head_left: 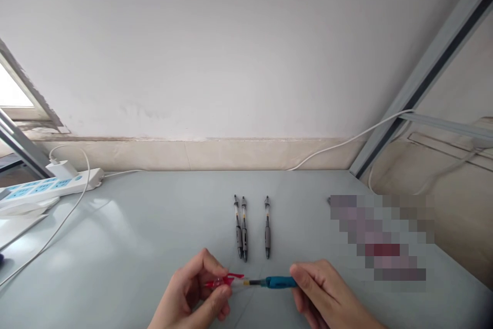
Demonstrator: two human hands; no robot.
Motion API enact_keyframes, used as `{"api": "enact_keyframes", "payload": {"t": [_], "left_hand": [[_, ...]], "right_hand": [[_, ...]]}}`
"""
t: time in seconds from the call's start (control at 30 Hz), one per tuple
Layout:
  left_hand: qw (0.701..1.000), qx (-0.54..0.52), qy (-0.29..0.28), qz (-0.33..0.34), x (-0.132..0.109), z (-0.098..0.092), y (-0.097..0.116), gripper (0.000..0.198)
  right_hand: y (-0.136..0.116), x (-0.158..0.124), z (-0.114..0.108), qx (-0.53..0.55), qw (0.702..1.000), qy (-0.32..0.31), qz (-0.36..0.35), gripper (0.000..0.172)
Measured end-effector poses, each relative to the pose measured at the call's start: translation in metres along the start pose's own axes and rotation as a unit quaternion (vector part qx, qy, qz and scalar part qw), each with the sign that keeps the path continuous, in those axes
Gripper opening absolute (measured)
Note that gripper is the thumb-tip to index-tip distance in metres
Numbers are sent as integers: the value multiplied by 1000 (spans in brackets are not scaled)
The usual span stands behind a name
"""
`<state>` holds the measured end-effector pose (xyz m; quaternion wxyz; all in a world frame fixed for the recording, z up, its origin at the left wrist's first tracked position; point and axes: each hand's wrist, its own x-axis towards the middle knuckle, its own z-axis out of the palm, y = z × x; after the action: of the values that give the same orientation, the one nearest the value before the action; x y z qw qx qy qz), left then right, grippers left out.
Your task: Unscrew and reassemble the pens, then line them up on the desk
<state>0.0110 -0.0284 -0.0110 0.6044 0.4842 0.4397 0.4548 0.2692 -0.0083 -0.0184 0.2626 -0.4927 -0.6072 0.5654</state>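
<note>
One pen (pixel 250 282), pinched: left hand (pixel 192 295) fingers on red clip, right hand (pixel 327 295) on blue grip.

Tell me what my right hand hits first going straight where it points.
Likely the lone grey pen on the table: the right hand, holding the blue-gripped pen, points forward-left toward the lone pen's near tip. Depth is unclear.

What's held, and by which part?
A pen, by both ends: left grip pinches the red end, right grip the blue end.

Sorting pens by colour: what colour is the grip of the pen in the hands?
The pen has a blue grip; head view.
</note>
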Motion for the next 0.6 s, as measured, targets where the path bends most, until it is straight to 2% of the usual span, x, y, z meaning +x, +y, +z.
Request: {"api": "enact_keyframes", "payload": {"t": [0.13, 0.23, 0.4, 0.5, 0.6], "left_hand": [[1000, 6, 11, -19, 4, -3, 7, 35], [1000, 13, 5, -25, 5, -5, 7, 36], [1000, -8, 5, -15, 3, -3, 3, 35], [1000, -4, 5, -14, 3, -4, 3, 35], [1000, 10, -3, -18, 3, -5, 5, 35]], "right_hand": [[-4, 1, 0, 75, 996, 3, -49, 50], [-5, 3, 0, 64, 996, 17, -52, 40], [-6, 2, -1, 39, 999, -4, -28, 57], [-9, 1, 0, 58, 997, -4, -41, 46], [-11, 3, 1, 64, 997, 10, -46, 42]]}}
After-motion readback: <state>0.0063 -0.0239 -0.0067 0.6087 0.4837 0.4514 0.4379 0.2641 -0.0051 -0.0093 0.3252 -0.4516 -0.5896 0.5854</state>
